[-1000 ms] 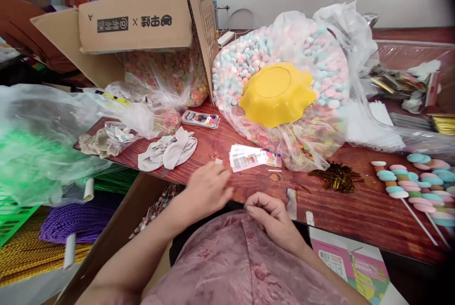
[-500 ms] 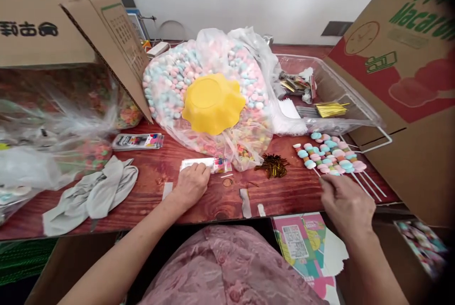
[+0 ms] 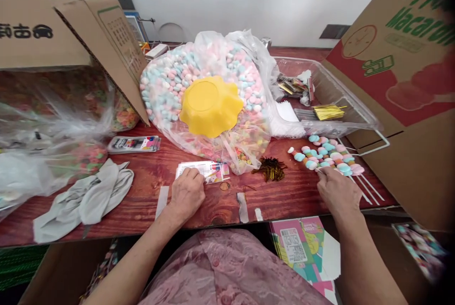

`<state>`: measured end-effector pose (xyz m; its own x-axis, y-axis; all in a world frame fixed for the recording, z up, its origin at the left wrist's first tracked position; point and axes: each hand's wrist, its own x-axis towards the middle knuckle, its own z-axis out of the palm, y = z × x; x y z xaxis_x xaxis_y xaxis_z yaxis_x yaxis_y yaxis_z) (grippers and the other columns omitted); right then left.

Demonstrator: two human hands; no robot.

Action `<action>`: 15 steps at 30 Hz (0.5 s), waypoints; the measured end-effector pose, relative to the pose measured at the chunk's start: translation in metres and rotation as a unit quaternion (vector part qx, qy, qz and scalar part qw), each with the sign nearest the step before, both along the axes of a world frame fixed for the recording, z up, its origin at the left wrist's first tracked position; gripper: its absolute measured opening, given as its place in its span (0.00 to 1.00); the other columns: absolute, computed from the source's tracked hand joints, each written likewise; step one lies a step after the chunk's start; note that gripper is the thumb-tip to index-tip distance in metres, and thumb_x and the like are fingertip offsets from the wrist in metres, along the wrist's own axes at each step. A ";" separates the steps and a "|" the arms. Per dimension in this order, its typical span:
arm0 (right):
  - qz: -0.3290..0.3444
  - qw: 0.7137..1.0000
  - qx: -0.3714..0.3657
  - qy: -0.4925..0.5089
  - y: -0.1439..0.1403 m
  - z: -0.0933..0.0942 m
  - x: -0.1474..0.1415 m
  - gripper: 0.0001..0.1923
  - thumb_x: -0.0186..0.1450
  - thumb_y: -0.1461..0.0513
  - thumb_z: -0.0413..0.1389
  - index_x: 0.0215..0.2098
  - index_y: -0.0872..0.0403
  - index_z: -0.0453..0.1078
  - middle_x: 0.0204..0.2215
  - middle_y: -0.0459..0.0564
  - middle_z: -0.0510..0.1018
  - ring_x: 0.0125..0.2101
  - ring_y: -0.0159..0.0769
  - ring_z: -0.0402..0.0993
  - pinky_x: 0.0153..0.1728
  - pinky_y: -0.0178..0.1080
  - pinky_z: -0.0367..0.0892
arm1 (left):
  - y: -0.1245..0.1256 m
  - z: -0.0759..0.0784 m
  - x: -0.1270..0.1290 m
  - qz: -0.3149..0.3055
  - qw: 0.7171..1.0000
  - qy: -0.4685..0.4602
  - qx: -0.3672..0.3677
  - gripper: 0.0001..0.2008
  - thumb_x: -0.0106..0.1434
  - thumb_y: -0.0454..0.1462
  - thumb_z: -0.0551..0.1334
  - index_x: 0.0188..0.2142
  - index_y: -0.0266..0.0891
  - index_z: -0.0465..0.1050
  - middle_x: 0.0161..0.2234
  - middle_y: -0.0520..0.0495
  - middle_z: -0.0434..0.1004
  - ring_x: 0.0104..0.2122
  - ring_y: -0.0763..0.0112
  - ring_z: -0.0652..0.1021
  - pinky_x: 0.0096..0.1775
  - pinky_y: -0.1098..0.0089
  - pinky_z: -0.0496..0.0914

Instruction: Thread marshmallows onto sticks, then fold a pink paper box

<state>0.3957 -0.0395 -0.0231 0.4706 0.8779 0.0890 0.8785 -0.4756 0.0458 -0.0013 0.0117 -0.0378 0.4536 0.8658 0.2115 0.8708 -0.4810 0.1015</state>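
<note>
Marshmallow skewers [image 3: 332, 157], pink, blue and white on white sticks, lie in a group at the table's right. My right hand [image 3: 339, 192] is closed at their near left edge, pinching the white stick of the leftmost skewer. That skewer slants up and left from my fingertips. Toward the middle, my left hand [image 3: 188, 193] bends its fingers over the left end of a small stack of printed plastic bags [image 3: 215, 172]; its fingertips are partly hidden. Between the hands lies a bundle of gold twist ties [image 3: 272, 168].
A large bag of marshmallows [image 3: 170, 75] with a yellow scalloped bowl [image 3: 209, 108] upside down on it fills the back. A clear bin [image 3: 350, 91] holds yellow ties. Cardboard boxes [image 3: 394, 120] flank both sides. Grey cloth [image 3: 88, 196] and more printed bags [image 3: 133, 144] lie left.
My right hand has shifted slightly up and left at the skewers. My left hand has drawn a little toward me, and the printed bags look more spread. The view has shifted slightly.
</note>
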 end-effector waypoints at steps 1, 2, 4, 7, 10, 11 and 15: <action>-0.015 1.000 0.002 -0.005 0.000 0.005 0.001 0.19 0.69 0.58 0.44 0.43 0.54 0.76 0.35 0.61 0.80 0.27 0.41 0.72 0.27 0.40 0.58 | 0.002 -0.002 -0.001 -0.001 1.000 -0.017 0.007 0.11 0.64 0.30 0.54 0.28 0.37 0.72 0.33 0.42 0.74 0.36 0.61 0.72 0.38 0.64 0.67; -0.027 1.000 0.005 -0.012 -0.001 0.010 0.002 0.18 0.69 0.58 0.45 0.41 0.53 0.77 0.34 0.59 0.80 0.27 0.40 0.72 0.27 0.40 0.57 | 0.003 -0.003 -0.001 0.000 0.999 -0.033 0.016 0.11 0.65 0.31 0.54 0.27 0.38 0.71 0.32 0.43 0.74 0.35 0.62 0.72 0.38 0.64 0.67; -0.013 0.999 0.019 -0.028 -0.005 0.019 0.002 0.17 0.68 0.59 0.46 0.40 0.53 0.77 0.32 0.57 0.80 0.27 0.39 0.71 0.26 0.39 0.54 | 0.005 -0.006 -0.002 0.002 0.998 -0.051 0.035 0.12 0.65 0.32 0.55 0.25 0.39 0.69 0.30 0.44 0.73 0.34 0.63 0.72 0.37 0.65 0.67; 0.008 0.999 0.032 -0.043 -0.013 0.028 0.005 0.16 0.68 0.57 0.48 0.41 0.52 0.77 0.32 0.55 0.80 0.26 0.38 0.71 0.25 0.38 0.52 | 0.006 -0.006 -0.004 -0.002 0.998 -0.042 0.045 0.12 0.65 0.33 0.56 0.24 0.40 0.68 0.29 0.45 0.73 0.33 0.64 0.72 0.35 0.66 0.66; 0.029 0.999 -0.006 -0.012 -0.021 0.028 0.011 0.16 0.68 0.55 0.49 0.40 0.50 0.78 0.36 0.53 0.81 0.29 0.39 0.72 0.27 0.38 0.55 | 0.006 -0.003 -0.005 -0.016 0.999 -0.020 0.034 0.11 0.65 0.33 0.56 0.27 0.40 0.71 0.29 0.46 0.75 0.33 0.63 0.73 0.35 0.66 0.67; 0.036 0.999 -0.026 0.005 -0.023 0.027 0.012 0.16 0.68 0.55 0.49 0.40 0.49 0.78 0.37 0.52 0.81 0.31 0.40 0.73 0.29 0.38 0.56 | 0.006 -0.003 -0.005 -0.022 0.999 -0.014 0.031 0.11 0.65 0.33 0.56 0.27 0.40 0.72 0.30 0.46 0.76 0.34 0.63 0.74 0.35 0.66 0.67; 0.085 0.990 -0.106 0.028 -0.026 0.022 0.017 0.16 0.68 0.59 0.48 0.33 0.50 0.78 0.34 0.51 0.80 0.34 0.39 0.73 0.31 0.38 0.56 | 0.004 -0.002 -0.007 -0.053 0.998 -0.002 0.027 0.11 0.65 0.31 0.56 0.29 0.39 0.75 0.32 0.46 0.77 0.35 0.63 0.75 0.37 0.66 0.69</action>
